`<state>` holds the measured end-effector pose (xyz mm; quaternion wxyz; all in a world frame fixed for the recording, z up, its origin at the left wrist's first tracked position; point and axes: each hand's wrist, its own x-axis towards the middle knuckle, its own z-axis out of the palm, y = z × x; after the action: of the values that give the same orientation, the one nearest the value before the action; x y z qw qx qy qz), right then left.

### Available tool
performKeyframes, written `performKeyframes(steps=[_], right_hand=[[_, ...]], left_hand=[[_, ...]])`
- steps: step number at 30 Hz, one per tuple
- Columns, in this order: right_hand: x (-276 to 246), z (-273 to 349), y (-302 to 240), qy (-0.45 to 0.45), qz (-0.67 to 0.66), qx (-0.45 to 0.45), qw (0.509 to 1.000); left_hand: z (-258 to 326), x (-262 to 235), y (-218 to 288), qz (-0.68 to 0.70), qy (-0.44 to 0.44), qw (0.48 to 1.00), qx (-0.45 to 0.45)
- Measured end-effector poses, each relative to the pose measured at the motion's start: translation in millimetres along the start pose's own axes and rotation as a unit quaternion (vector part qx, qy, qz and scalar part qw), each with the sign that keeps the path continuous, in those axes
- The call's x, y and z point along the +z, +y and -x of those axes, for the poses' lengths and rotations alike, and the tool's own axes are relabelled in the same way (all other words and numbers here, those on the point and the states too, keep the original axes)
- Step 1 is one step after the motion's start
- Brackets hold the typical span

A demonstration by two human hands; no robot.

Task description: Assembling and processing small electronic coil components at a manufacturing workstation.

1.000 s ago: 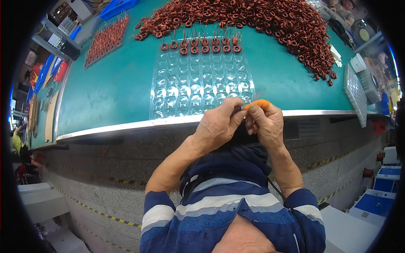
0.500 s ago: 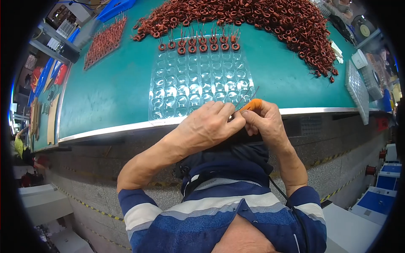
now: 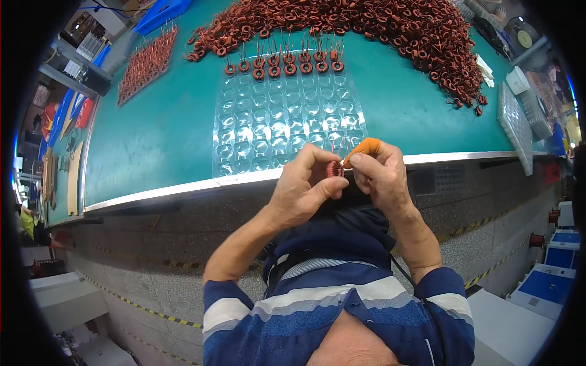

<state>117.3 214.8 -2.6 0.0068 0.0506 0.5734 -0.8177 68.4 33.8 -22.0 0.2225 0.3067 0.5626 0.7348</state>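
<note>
Evidently, the left hand [image 3: 303,189] pinches a toroidal coil [image 3: 333,170], leads [image 3: 333,147] upward. Just right, the right hand's [image 3: 384,175] hold is unclear.

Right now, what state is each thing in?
Held coil: gripped, wires sticking out
Left hand: pinching the held coil
Right hand: fingertips at the held coil
Orange finger cover: worn, right hand
Near tray: partly filled, far end
Left tray: loaded
Coil heap: loosely piled

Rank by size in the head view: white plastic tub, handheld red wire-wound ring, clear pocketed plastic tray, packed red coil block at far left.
1. Clear pocketed plastic tray
2. Packed red coil block
3. White plastic tub
4. Red wire-wound ring
</note>
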Motion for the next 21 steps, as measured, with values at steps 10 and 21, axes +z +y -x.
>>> performKeyframes(steps=[10, 21], right_hand=[[19.5, -7.5, -4.7, 0.022, 0.031, -0.049, 0.998], [16.4, -14.2, 15.3, 0.031, 0.01, -0.104, 0.994]], left_hand=[[1.4, 6.1, -8.8, 0.103, 0.044, 0.993, 0.034], [1.6, 7.9, -11.8, 0.086, 0.097, 0.991, -0.023]])
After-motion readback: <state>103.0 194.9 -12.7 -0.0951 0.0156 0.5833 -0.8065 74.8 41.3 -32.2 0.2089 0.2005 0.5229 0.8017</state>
